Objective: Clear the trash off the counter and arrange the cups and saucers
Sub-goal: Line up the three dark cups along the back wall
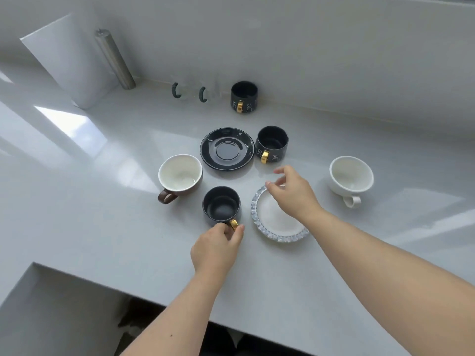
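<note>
- Currently my left hand (217, 244) pinches the dark cup's (221, 205) gold handle, ready to lift it.
- Right hand (291, 192), fingers loose, touches the white saucer's (276, 222) rim, steadying it on the table (102, 214).

Home kitchen: pale counter (102, 227), coffee cups (272, 144), saucers (227, 148), sink cutout (51, 304).

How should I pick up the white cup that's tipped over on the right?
Probably by its handle. The white cup lies tilted, mouth facing up and toward the camera, with its looped handle sticking out on the near side. Come from the near side, hook fingers through the loop, then lift and stand it upright.
</note>
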